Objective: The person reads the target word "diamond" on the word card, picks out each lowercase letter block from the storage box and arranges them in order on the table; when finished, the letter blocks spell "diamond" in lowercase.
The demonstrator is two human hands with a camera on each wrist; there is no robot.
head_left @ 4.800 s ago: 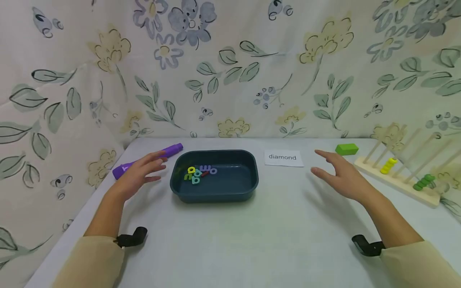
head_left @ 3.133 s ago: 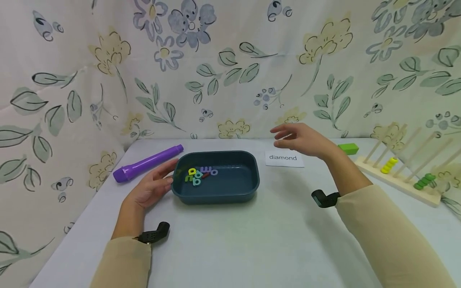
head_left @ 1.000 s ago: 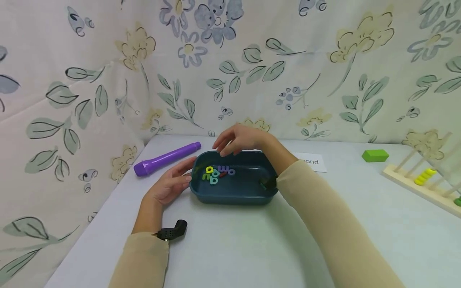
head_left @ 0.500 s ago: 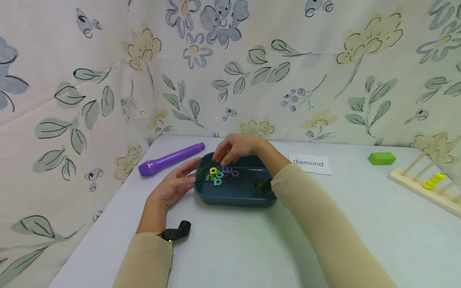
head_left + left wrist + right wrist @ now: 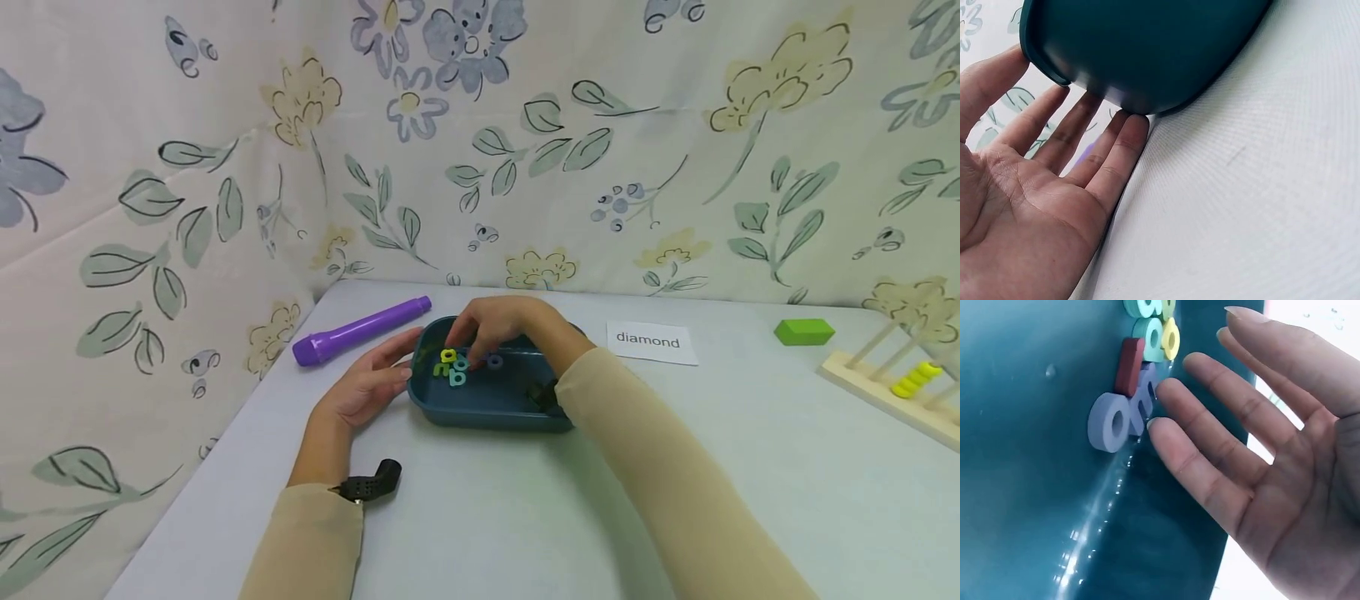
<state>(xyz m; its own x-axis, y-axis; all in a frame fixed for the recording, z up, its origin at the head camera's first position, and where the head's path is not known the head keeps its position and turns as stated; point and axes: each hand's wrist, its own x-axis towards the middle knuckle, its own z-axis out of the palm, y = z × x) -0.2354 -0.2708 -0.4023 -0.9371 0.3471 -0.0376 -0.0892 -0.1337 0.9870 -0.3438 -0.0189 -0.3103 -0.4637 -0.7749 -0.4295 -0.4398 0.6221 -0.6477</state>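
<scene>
Here the rounded, smooth teal plastic tray (image 5: 495, 418) on the white table (image 5: 495, 517) carries chunky letters (image 5: 461, 369) toward its left end. The left grip (image 5: 1041, 181) rests outspread fingertips against that end; the right grip (image 5: 1272, 450) dips in beside the letters, fingers loosely parted, clasping nothing. The right wrist view bares a purple m (image 5: 1137, 415) and a red bar (image 5: 1129, 369), mostly hidden in the head view, which alone shows the "diamond" card (image 5: 651, 353).
</scene>
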